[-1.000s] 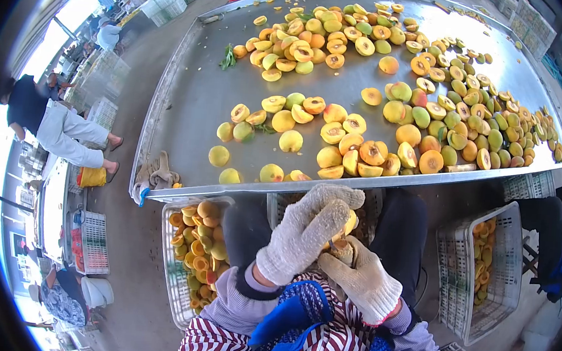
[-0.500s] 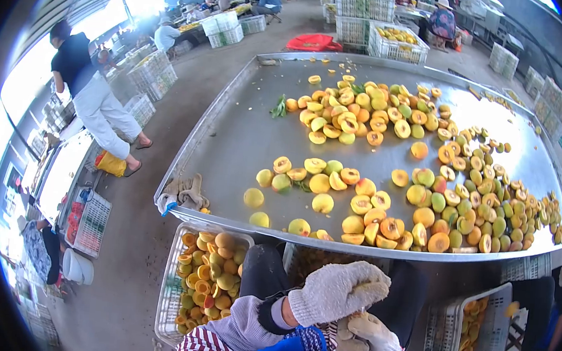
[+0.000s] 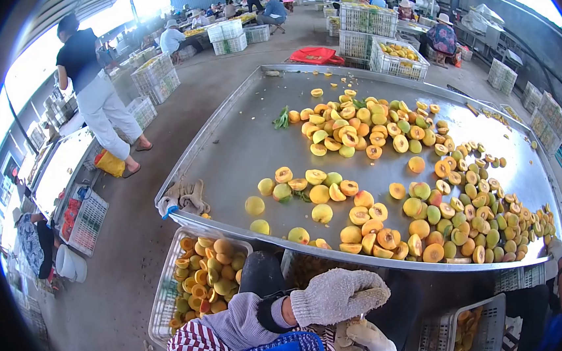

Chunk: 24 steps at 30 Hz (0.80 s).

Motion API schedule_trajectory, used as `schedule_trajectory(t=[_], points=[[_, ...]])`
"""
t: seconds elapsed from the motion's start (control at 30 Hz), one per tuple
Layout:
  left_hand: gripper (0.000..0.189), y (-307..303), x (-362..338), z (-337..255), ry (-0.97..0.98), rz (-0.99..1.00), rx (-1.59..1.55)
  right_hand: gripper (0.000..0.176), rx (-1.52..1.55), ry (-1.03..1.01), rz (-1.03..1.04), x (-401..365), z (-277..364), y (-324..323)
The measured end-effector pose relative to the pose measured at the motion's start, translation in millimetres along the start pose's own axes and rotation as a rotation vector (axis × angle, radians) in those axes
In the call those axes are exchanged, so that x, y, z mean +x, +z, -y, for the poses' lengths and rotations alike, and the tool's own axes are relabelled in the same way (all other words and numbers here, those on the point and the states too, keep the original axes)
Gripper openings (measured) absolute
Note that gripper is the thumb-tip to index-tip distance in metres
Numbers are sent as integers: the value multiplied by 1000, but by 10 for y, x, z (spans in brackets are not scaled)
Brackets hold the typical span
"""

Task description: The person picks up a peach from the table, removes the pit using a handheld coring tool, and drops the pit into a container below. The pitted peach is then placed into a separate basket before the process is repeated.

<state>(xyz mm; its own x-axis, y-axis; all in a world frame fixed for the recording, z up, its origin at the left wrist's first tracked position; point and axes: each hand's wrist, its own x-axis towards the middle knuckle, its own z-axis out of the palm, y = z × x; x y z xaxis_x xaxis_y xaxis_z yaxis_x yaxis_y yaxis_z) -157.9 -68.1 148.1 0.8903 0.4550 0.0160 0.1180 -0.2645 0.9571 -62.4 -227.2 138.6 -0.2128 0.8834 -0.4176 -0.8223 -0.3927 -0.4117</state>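
Observation:
Both my hands wear whitish knit work gloves and meet over my lap, below the table's front edge. My left hand (image 3: 338, 299) is the upper one, its fingers curled and pressed together. Just beneath it, my right hand (image 3: 368, 348) is closed with bent fingers. A small pale thing (image 3: 361, 317) shows between the two hands, too little visible to name. Beyond them, halved peaches (image 3: 374, 229) lie in loose heaps on the metal table (image 3: 244, 139), some cut face up with reddish centres.
A white crate of peach halves (image 3: 168, 279) stands left of my knees, another crate (image 3: 489, 337) at right. A neighbour's gloved hand (image 3: 556, 248) touches the table's right corner. Gloves (image 3: 190, 198) lie on the left corner. A person (image 3: 93, 88) stands at left; stacked crates (image 3: 366, 34) stand behind.
My view has tilted slightly, so the table sits a little lower. The neighbour's gloved hand has come down to the table's right corner. My hands stay together, almost unmoved.

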Motion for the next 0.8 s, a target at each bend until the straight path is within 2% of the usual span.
schedule_trajectory(t=[0.03, 0.07, 0.1, 0.17, 0.23, 0.3, 0.33, 0.37, 0.43, 0.47, 0.5, 0.57, 0.6, 0.63, 0.67, 0.7, 0.77, 0.8], points=[[27, 15, -18, -5, 30, -8, -36, 27, 166, -13, 136, 17, -22, -36], [26, 47, -47, 8, 120, -60, -9, 28, 201, -18, 236, 51, -30, -83], [26, 15, -65, -16, 258, -40, -42, 30, 237, 48, 210, 37, 2, -95], [30, 96, -59, 100, 576, -184, -37, 26, 246, 60, 341, 36, -7, -154], [33, 123, -64, 165, 602, -154, -164, 25, 239, 95, 346, 5, 19, -134], [26, 199, -72, 233, 447, -138, -434, 24, 205, 109, 262, -8, 57, -101], [27, 235, -112, 171, 215, -94, -651, 25, 83, 95, 127, -14, 75, -72], [28, 192, -110, 127, 49, -65, -607, 25, 95, 92, 120, 18, 83, -45], [27, 187, -45, 259, -19, -23, -622, 25, -279, 87, -178, 72, 78, -14], [27, 165, -37, 256, -25, -15, -624, 24, -190, 102, -152, 80, 53, -55], [27, 128, -40, 230, -18, -4, -528, 24, -183, 101, -157, 83, 48, -89], [27, 134, -56, 239, -17, 2, -432, 24, 62, 104, 84, 79, 43, -147], [28, 148, -49, 274, 195, -59, -350, 24, 64, 104, 86, 86, 41, -168], [29, 163, -49, 315, 406, -119, -265, 23, 127, 114, 174, 87, 39, -188], [44, 206, -103, 377, 333, -90, -403, 23, 189, 122, 259, 82, 40, -202], [44, 220, -86, 381, 330, -84, -408, 23, 194, 118, 253, 73, 36, -207], [37, 245, -51, 384, 484, -107, -379, 23, 243, 153, 308, 61, 38, -211], [37, 234, -30, 383, 495, -107, -375, 23, 233, 149, 312, 63, 59, -204]])
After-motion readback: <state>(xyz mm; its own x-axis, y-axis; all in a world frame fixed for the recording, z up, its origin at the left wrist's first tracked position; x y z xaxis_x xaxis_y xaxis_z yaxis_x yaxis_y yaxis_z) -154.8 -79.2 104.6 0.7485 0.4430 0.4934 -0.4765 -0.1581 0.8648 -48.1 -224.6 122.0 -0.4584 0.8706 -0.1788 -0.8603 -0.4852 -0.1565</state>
